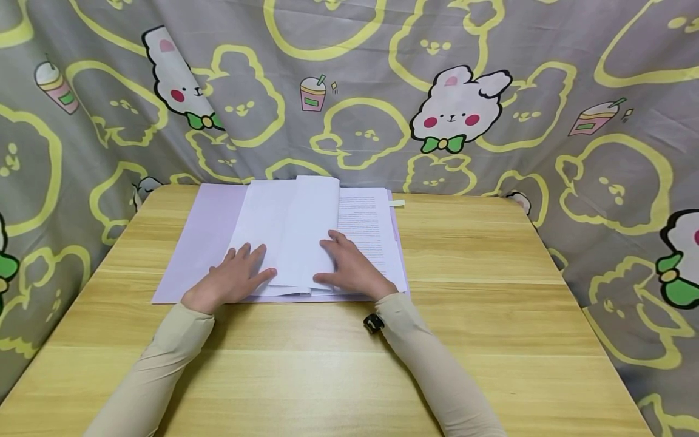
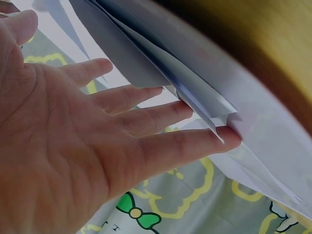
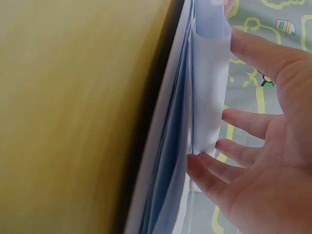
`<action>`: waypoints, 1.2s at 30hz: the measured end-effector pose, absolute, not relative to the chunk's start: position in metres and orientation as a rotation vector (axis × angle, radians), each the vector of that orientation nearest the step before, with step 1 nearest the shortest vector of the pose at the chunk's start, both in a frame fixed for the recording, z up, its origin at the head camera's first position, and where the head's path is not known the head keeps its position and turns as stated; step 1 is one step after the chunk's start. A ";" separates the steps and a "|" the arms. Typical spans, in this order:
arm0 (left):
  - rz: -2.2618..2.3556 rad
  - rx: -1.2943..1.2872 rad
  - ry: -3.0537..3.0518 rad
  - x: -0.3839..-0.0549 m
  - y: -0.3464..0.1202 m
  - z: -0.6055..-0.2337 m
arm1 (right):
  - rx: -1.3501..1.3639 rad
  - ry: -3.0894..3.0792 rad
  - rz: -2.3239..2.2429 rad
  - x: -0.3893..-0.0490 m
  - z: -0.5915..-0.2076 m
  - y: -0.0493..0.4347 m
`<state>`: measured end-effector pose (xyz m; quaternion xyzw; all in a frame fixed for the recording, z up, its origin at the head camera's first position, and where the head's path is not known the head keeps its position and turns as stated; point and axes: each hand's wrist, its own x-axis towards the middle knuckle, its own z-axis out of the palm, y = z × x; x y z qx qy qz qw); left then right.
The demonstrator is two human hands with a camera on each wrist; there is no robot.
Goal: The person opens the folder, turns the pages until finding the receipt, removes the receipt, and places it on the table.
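A lilac folder (image 1: 210,224) lies spread on the table with white sheets on it. One white sheet (image 1: 314,212) is folded or curled over to the left, its rounded right edge standing over a page of printed text (image 1: 359,221). My left hand (image 1: 232,276) has its fingers spread, the tips on the blank paper at left. Along the curled edge of the sheet my right hand (image 1: 352,267) rests with fingers extended. In the right wrist view, fingertips (image 3: 197,163) touch the sheet's side. The left wrist view shows loose sheet edges (image 2: 200,114) beside the straight fingers.
A pale green tab (image 1: 397,203) sticks out at the folder's right side. The wooden table (image 1: 469,340) extends to both sides and toward me. Behind and beside it hangs a grey curtain (image 1: 360,79) with cartoon rabbits. A small black device (image 1: 374,323) sits at the right wrist.
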<state>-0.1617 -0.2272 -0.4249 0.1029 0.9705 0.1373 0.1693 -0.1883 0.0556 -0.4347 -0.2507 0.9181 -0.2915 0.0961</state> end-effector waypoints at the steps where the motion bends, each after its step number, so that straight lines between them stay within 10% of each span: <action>1: 0.388 0.294 2.760 -0.162 -0.227 -0.425 | -0.748 2.721 -0.866 -0.188 -0.435 0.055; 36: 0.372 0.295 2.765 -0.162 -0.227 -0.425 | -0.733 2.667 -0.878 -0.182 -0.429 0.046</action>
